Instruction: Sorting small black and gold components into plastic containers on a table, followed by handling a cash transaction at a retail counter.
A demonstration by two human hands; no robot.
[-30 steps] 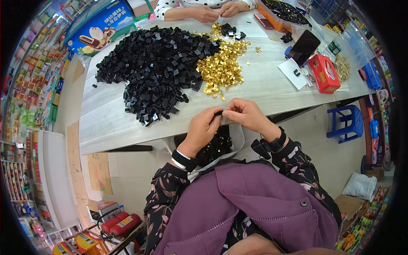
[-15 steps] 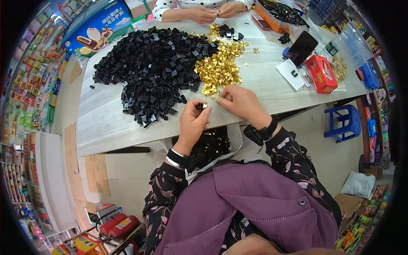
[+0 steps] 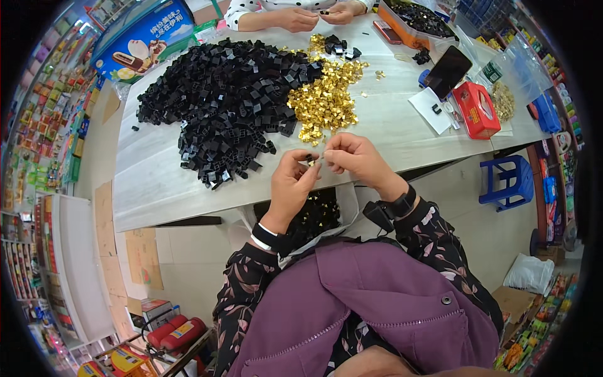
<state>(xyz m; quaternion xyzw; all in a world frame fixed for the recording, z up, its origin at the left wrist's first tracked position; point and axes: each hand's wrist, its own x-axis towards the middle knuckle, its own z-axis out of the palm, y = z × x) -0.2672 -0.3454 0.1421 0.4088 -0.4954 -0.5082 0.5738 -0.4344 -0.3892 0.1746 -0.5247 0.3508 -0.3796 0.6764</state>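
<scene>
Between the thumb and fingers of my left hand is a small black plastic piece with a gold part on it. Close beside it, my right hand is closed in a pinch; whatever its fingertips hold is too small to make out. Both hands are over the table's near edge. A heap of small gold pieces lies just beyond them. To its left spreads a large pile of black plastic pieces. Below my hands, an open white bag contains black pieces with gold parts.
Across the table, a co-worker's hands handle a small piece. At right are an orange tub, a phone, a red box and white paper. A blue stool stands on the floor.
My left hand has shifted slightly right, and my right hand has drawn back from the gold heap to the piece in my left. The co-worker's hands have moved a little apart.
</scene>
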